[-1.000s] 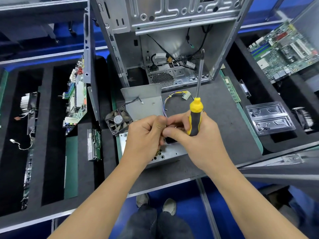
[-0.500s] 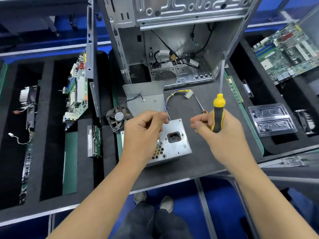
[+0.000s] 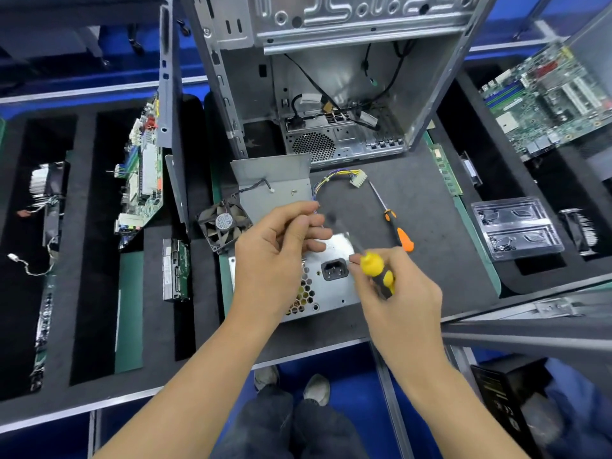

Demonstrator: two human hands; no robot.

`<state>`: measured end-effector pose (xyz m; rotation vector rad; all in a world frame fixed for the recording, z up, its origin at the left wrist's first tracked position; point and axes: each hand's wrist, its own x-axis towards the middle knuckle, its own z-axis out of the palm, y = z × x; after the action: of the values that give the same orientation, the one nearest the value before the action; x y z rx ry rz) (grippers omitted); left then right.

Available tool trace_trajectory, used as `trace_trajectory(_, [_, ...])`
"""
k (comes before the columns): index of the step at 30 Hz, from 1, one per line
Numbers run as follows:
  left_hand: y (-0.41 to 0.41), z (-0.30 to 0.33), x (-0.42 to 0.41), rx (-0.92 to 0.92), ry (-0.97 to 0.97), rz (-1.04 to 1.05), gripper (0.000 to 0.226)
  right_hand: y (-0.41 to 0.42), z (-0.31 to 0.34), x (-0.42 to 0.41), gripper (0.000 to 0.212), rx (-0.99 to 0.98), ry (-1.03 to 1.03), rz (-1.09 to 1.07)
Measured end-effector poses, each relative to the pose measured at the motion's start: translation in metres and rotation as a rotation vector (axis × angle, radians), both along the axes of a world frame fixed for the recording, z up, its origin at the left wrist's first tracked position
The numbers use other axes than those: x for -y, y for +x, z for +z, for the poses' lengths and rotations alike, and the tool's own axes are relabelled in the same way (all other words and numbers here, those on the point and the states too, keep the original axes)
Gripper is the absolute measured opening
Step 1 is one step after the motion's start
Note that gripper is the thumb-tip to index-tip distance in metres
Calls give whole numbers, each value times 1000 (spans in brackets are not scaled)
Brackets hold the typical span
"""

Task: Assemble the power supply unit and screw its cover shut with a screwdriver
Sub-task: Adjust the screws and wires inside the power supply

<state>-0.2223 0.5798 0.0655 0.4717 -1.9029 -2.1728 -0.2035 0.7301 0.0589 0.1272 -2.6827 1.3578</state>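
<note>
Head view: PSU (image 3: pixel 334 276) sits at the mat's (image 3: pixel 430 293) near edge, cover (image 3: pixel 275 180) lying loose behind it, so this looks like the screw-fitting step; right hand (image 3: pixel 400 293) grips the yellow screwdriver (image 3: pixel 377 270), left hand (image 3: pixel 281 250) hovers with fingers curled as if pinching a screw. Next likely needs seating that screw on the tip. The shaft is motion-blurred, and any screw in the left fingers is too small to confirm, so that hand's grip can't be told.

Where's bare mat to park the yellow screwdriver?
Free: grey mat right of the orange screwdriver, bordered by the memory stick and computer case. Crowded: left of the power supply, by the fan and metal cover.
</note>
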Motion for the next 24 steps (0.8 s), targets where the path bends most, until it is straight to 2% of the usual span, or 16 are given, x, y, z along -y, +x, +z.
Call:
trace_trajectory(2, [-3, 3, 1, 15, 94, 27, 35, 5, -6, 2, 16, -98, 22, -2])
trace_trajectory(4, [-9, 9, 11, 87, 280, 81, 32, 7, -10, 1, 18, -160, 36, 6])
trace_trajectory(6, [-19, 15, 25, 200, 485, 97, 23, 7, -11, 0, 17, -168, 39, -2])
trace_trajectory(7, [-24, 17, 32, 242, 525, 87, 21, 6, -11, 0, 18, -155, 36, -8])
trace_trajectory(8, [-28, 18, 38, 273, 472, 68, 21, 5, -10, -1, 19, -138, 29, -12])
trace_trajectory(9, [-32, 16, 43, 299, 288, 23, 22, 4, -10, -1, 20, -119, 15, -13])
trace_trajectory(10, [-35, 14, 47, 318, 8, -63, 28, 3, -9, -2, 20, -101, 0, -13])
trace_trajectory(11, [-37, 12, 50, 323, -280, -191, 40, 2, -9, -3, 19, -86, -13, -10])
trace_trajectory(12, [-38, 11, 51, 333, -489, -350, 52, 1, -8, -4, 18, -78, -17, -7])
trace_trajectory(13, [-40, 12, 51, 376, -602, -526, 58, 1, -7, -5, 17, -74, -17, 0])
trace_trajectory(15, [-47, 15, 50, 484, -682, -849, 54, -1, -6, -7, 17, -60, -22, 11])
trace_trajectory(17, [-54, 18, 49, 538, -695, -1043, 46, -3, -5, -8, 20, -23, -43, 8])
trace_trajectory(20, [-63, 15, 49, 601, -668, -1106, 49, -6, -4, -9, 19, -9, -56, 8])
trace_trajectory(24, [-66, 11, 46, 654, -456, -1169, 46, -12, 4, -13, 31, -21, 18, 50])
